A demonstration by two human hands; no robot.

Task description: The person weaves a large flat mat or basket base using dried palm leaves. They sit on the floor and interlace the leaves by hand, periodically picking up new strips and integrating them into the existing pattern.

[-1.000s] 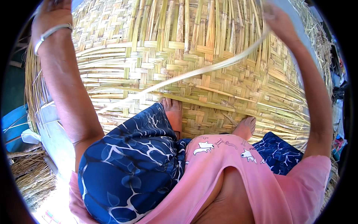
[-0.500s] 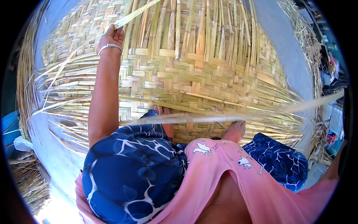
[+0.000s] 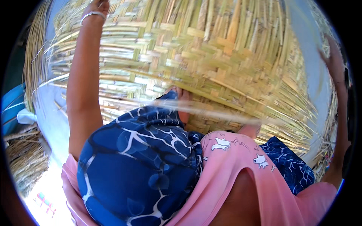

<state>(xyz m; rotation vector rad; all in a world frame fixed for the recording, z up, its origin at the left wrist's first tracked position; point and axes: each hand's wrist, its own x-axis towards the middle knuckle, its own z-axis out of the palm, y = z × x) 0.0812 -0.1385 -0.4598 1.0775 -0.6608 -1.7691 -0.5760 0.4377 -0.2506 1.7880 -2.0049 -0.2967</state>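
A large mat of woven split cane (image 3: pixel 177 60) spreads before me, with loose strip ends fanning out along its left and far sides. My left hand (image 3: pixel 98 5), a bracelet at its wrist, is at the far left over the mat. Its fingers look curled, but the upper picture edge cuts them off and hides what they hold. Off the mat's right side, my right hand (image 3: pixel 332 62) is raised, blurred, with thumb and fingers apart and nothing visible in them. A blurred pale strip (image 3: pixel 211 112) crosses low over the mat, in front of my feet.
My bare foot (image 3: pixel 250 130) rests on the mat near my blue patterned clothing. Bundles of thin stalks (image 3: pixel 36 56) lie along the left, above a blue object (image 3: pixel 13 109) and a white container (image 3: pixel 26 117). Dry straw (image 3: pixel 24 162) is piled at lower left. Grey floor (image 3: pixel 301 34) borders the mat.
My left hand has moved farther up and left, to the picture's edge; the cane strip it held is out of sight there. My right hand has come into view at the right.
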